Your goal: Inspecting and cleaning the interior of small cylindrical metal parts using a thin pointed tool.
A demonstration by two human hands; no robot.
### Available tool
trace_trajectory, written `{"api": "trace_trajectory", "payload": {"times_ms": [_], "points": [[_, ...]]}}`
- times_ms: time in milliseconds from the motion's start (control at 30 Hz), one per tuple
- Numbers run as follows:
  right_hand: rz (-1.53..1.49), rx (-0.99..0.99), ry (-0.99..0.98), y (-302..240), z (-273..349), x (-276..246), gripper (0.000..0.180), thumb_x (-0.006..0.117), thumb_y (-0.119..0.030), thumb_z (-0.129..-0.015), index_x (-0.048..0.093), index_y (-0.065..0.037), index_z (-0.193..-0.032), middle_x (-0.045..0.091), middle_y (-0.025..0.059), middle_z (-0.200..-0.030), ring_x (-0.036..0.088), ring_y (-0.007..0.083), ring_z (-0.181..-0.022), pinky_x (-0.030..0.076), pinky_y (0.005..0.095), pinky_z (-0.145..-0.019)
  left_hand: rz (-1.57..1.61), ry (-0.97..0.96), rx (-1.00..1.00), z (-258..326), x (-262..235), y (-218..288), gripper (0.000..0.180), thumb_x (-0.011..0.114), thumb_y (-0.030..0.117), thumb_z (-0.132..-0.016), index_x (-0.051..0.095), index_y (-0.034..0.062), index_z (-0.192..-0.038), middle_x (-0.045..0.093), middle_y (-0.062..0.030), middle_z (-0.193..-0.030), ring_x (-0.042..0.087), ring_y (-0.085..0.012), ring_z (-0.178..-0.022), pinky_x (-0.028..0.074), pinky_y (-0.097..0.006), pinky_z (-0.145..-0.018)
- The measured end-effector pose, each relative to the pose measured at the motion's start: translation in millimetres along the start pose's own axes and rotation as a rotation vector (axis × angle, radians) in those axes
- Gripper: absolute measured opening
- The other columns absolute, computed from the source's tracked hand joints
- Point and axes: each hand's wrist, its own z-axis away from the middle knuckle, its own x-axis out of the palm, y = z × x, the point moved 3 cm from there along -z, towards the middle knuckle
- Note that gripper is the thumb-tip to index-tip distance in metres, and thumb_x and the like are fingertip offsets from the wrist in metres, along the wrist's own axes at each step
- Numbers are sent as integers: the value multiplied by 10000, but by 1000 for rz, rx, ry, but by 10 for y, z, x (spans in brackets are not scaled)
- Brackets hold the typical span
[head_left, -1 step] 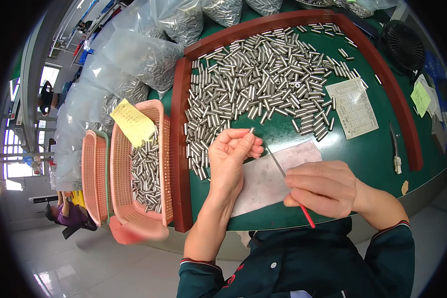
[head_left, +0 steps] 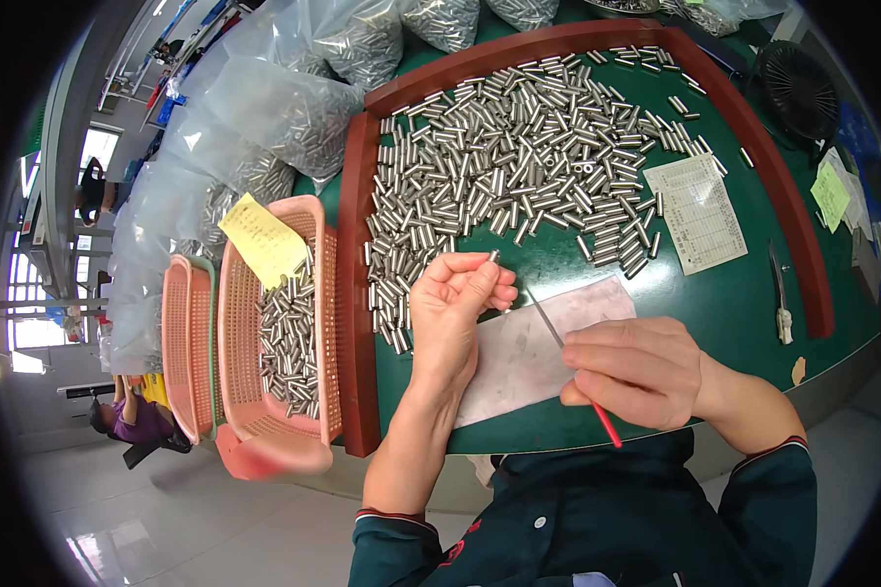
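Note:
My left hand (head_left: 455,311) pinches a small metal cylinder (head_left: 494,256) between thumb and fingertips; only its end shows above them. In my right hand (head_left: 636,372) is a thin needle file (head_left: 546,320) with a red handle, its slim shaft slanting up and left. The file's tip is near my left fingers but apart from the cylinder. Beneath both hands lies a stained whitish cloth or sheet (head_left: 504,386). Beyond them, a large heap of similar metal cylinders (head_left: 499,161) covers the green tabletop (head_left: 675,298).
A dark red wooden border (head_left: 362,293) frames the heap. To the left stand a pink basket (head_left: 227,342) part-filled with cylinders and another pink basket (head_left: 181,342). Clear bags (head_left: 308,117) of parts line the far left. A printed sheet (head_left: 695,215), a cutter-like tool (head_left: 781,293) and a black fan (head_left: 798,93) are right.

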Motion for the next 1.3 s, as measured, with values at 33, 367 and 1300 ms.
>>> {"api": "trace_trajectory", "payload": {"times_ms": [33, 367, 1300], "points": [[7, 24, -21, 17, -2, -29, 211, 685, -7, -629, 578, 42, -803, 612, 170, -830, 636, 259, -683, 544, 297, -550, -1, -1, 1, 0, 12, 1, 109, 584, 38, -856, 550, -7, -950, 648, -109, -783, 619, -130, -647, 504, -235, -615], [-45, 287, -6, 130, 43, -149, 216, 639, -11, -724, 523, -23, -906, 641, 155, -908, 661, 294, -774, 546, 324, -601, 5, -138, -67, 9, 93, -32, 130, 581, -11, -839, 541, 3, -962, 635, -115, -833, 617, -127, -709, 509, -246, -689], [48, 168, 57, 158, 59, -83, 278, 658, 71, -608, 527, -3, -842, 626, 155, -860, 658, 262, -710, 543, 298, -530, -65, -217, -107, 19, 96, -39, 137, 549, 69, -880, 555, -24, -981, 629, -101, -767, 591, -127, -637, 477, -234, -602]]}}
